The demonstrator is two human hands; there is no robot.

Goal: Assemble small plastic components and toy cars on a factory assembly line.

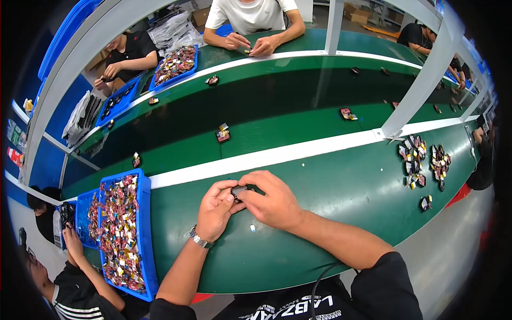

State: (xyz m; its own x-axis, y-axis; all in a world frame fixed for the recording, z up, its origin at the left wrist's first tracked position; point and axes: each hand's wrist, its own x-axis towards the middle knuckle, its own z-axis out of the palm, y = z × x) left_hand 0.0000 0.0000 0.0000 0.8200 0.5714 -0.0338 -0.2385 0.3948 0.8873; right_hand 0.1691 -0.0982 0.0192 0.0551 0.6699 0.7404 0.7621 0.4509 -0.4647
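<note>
Above the green worktable (320, 202), my two hands meet around a small black part with a grey face (239, 190). My left hand (214, 210), with a metal watch on its wrist, grips the part between thumb and fingers. From the other side, the fingers of my right hand (272, 200) close on the same part and cover much of it. Its exact kind is too hidden to name. A small white scrap (253, 228) lies on the table just below my hands.
Left of me stands a blue bin (145, 234) heaped with small wired parts. Similar black assemblies lie in clusters (413, 160) at the right. Beyond a white rail (277, 154), a green conveyor carries scattered assemblies (223, 133). Co-workers sit across and at the left; a grey post (421, 80) rises at right.
</note>
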